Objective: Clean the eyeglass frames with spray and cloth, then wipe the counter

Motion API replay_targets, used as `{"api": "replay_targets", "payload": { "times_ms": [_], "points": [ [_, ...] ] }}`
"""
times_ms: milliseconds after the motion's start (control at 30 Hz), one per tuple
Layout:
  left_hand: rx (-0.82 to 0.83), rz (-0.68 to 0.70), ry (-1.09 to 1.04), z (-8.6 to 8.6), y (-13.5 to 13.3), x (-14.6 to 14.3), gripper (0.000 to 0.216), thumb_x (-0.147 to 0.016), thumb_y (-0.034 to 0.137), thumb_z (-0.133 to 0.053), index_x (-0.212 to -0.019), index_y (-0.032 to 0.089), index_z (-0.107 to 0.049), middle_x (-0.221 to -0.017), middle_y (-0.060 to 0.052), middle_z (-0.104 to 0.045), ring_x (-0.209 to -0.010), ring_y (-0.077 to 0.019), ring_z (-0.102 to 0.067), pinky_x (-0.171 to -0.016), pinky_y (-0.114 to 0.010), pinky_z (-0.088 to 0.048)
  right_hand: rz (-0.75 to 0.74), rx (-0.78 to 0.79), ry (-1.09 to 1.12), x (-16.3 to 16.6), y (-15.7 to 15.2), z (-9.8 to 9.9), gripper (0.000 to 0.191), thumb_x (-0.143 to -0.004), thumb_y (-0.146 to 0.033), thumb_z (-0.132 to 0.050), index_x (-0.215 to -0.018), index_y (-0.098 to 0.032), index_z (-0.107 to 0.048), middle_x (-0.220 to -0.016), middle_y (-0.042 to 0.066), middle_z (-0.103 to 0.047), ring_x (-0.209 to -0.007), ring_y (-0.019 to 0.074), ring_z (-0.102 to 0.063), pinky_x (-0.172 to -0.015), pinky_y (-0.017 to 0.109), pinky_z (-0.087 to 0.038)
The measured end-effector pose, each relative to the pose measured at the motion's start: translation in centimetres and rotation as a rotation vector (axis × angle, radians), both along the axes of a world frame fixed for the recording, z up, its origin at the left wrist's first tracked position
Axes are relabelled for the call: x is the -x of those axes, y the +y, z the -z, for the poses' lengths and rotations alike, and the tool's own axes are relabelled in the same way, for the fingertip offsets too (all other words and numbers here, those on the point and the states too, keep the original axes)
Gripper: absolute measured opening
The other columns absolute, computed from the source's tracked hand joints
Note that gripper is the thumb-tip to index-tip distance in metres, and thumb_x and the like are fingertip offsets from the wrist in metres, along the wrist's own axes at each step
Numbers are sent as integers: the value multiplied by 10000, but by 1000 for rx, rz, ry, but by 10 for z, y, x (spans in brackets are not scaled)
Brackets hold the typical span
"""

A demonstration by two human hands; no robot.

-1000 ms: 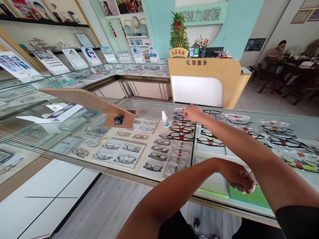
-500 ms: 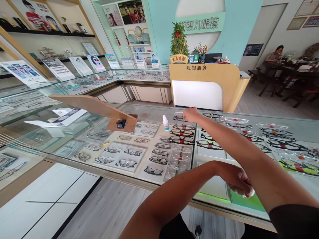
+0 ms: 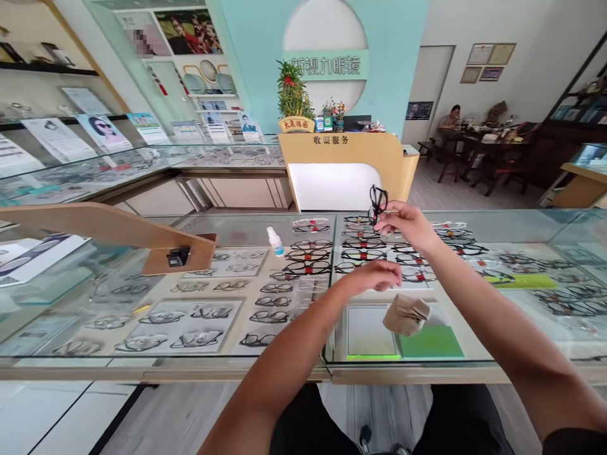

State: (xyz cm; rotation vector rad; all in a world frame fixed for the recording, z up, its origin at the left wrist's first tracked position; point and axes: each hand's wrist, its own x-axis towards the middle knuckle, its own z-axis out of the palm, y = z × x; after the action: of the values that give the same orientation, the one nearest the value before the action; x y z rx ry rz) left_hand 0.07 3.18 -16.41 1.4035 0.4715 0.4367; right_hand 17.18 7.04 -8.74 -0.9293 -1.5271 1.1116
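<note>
Raised over the back of the glass counter, my right hand (image 3: 410, 222) pinches a pair of black-framed eyeglasses (image 3: 378, 201), which hang upright and edge-on. My left hand (image 3: 379, 276) hovers lower, in front of it, with its fingers apart and loosely bent and nothing visible in them. Below that hand, a crumpled brownish cloth (image 3: 406, 315) sits on the glass. Rows of dark-framed eyeglasses (image 3: 364, 242), several with red tags, lie around and beneath my hands. To their left stands a small white spray bottle (image 3: 275, 241) with a blue label.
A wooden stand with a slanted board (image 3: 156, 237) is on the counter at left. More eyeglasses (image 3: 196, 338) lie on white panels there. A green panel (image 3: 434, 341) shows near the front edge. Behind stands a wooden cashier desk (image 3: 332, 151); a person (image 3: 450, 118) sits far right.
My right hand has lifted from the back row with black eyeglasses in it. My left hand has moved up and away from the front edge; the cloth now lies on the counter. The view has turned right.
</note>
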Motion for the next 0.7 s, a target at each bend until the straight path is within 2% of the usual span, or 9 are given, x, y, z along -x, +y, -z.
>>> {"api": "replay_targets", "payload": {
  "times_ms": [100,200,333,433,567,700],
  "points": [
    [-34,-152,-68,-4,12,9,251,-738,387,-787,-802,183,-656,-538,98,-363,-488,-65,-252,-527,-251,-176,65,11,75,-35,-27,18,372,-823,-508,-876,-1022,-238,-713,-926,58,-865,-770,201,-783,-714,328,-526],
    [-68,-251,-105,-6,21,15,277,-750,404,-809,-818,188,-650,-531,107,-361,-473,-60,-248,-517,-246,-170,34,-47,95,-51,-38,33,339,-820,-473,-873,-1023,-257,-707,-917,34,-853,-823,222,-789,-755,350,-537],
    [-92,-328,-118,-8,24,20,310,-758,425,-846,-824,181,-666,-526,116,-345,-471,-52,-239,-516,-239,-197,-55,-197,64,-51,-37,46,182,-928,-409,-758,-1027,-262,-715,-933,30,-816,-855,212,-738,-857,394,-546],
    [-96,-373,-107,-9,23,22,323,-760,428,-872,-836,175,-686,-528,114,-361,-476,-50,-261,-528,-236,-235,-25,-289,3,-46,-39,50,106,-981,-333,-674,-1038,-259,-723,-931,26,-784,-858,204,-708,-857,388,-525],
    [-92,-414,-90,-11,23,23,321,-747,408,-889,-825,180,-678,-551,103,-409,-483,-52,-296,-534,-239,-249,7,-338,-63,-42,-45,51,141,-1003,-289,-614,-1036,-263,-749,-910,15,-745,-858,199,-682,-839,372,-501],
    [-74,-405,-84,-12,20,22,271,-756,352,-855,-783,189,-641,-564,94,-403,-499,-62,-297,-543,-248,-234,-2,-297,-33,-40,-47,50,183,-1033,-357,-613,-1003,-264,-767,-910,20,-728,-871,202,-659,-817,362,-496]
  ]
}}
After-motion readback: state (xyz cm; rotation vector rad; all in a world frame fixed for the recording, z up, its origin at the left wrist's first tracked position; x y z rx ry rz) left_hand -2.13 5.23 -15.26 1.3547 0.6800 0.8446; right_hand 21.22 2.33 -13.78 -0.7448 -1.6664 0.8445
